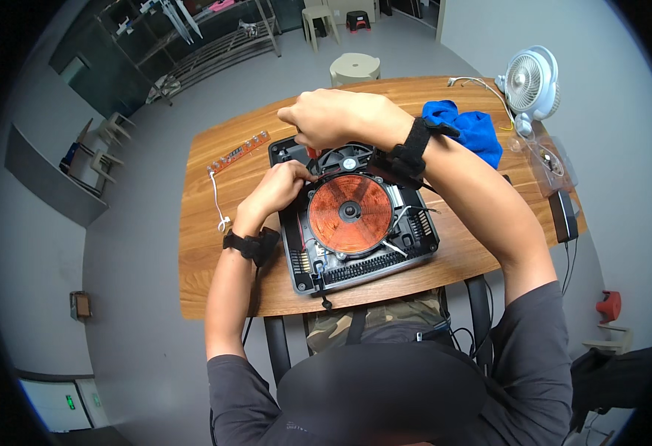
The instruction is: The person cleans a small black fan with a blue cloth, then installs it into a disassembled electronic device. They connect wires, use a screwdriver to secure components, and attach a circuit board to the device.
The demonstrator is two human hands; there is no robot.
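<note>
Black and rounded, a shape too dark to identify sits nearest, below the copper coil, which lies inside an open black casing. Beyond the coil, the right hand is curled round a red-handled tool. Left of the coil's far edge, the left hand has bent fingers at the casing; I cannot tell whether they pinch anything. Blue cloth lies beyond the coil, rightward.

Head view: 1 fisheye worn on my head, facing down and tilted toward 12 o'clock
Table: near, just below my view
</note>
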